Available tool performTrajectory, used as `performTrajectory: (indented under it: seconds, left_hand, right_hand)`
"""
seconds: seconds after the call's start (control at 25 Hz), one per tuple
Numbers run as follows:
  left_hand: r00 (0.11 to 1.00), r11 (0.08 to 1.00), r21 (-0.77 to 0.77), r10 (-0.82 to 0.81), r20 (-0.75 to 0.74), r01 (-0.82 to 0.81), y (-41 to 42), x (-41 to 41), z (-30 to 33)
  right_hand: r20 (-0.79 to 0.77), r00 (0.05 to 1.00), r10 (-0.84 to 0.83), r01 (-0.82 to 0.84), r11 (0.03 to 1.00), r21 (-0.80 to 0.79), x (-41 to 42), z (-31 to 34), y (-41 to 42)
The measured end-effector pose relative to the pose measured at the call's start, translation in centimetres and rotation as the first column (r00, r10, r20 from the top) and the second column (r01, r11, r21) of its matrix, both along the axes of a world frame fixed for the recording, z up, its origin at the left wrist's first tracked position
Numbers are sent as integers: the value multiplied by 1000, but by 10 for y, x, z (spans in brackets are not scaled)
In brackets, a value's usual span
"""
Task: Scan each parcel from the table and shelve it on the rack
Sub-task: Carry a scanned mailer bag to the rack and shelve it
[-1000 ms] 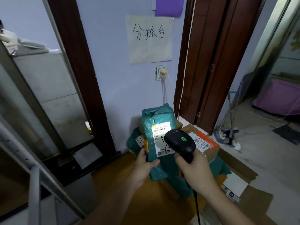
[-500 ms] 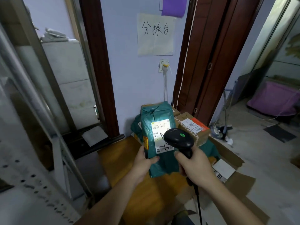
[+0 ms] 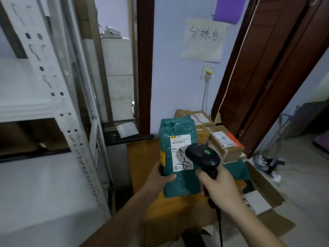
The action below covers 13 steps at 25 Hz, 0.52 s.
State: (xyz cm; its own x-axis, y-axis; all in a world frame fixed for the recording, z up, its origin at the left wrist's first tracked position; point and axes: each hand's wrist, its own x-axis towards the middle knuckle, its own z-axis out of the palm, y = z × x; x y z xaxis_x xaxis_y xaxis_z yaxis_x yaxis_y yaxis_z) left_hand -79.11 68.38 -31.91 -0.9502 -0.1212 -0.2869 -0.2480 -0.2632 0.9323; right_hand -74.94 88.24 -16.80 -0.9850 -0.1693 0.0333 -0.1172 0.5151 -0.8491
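Observation:
My left hand [image 3: 159,179] grips a green plastic-wrapped parcel [image 3: 178,129] upright by its lower left edge, thumb across the front. Its white shipping label [image 3: 179,145] faces me, with black marker scribbled on it. My right hand [image 3: 219,188] holds a black barcode scanner [image 3: 203,155] by the handle, its head over the label's right side and a green light on top. The white metal rack [image 3: 58,107] stands at the left. More parcels sit on the wooden table [image 3: 142,161] behind: a brown box [image 3: 226,143] with an orange-edged label and another box [image 3: 197,117] further back.
A handwritten paper sign [image 3: 203,40] hangs on the blue wall above a wall socket [image 3: 206,72]. Dark wooden door frames [image 3: 144,68] flank the wall. Flattened cardboard [image 3: 267,196] lies on the floor at right. The scanner cable [image 3: 219,227] hangs below my right hand.
The view has swung left, bringing the white rack into the frame. The green parcel and scanner have moved with my hands away from the pile, still held together.

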Motion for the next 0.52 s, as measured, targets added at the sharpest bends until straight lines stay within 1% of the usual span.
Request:
performTrajectory:
  seconds: [0.12,0.36,0.44,0.52]
  left_hand:
    - [995,994,38,101,-18,-101,2,48,4]
    - [956,965,95,257,-139,-245,-27,138,40]
    - [938,960,66,281,-202,-273,-47,170,62]
    - [908,941,11,331,-257,-339,-73,201,78]
  right_hand:
    - [4,992,127,-127,992,14,17,0,10]
    - [-30,935,355,-356,932,-65,58,10,-19]
    - [-3,901,433,-430,894,-124,75,17,-38]
    - [22,855,518,-511,849,-136,92,26,-60]
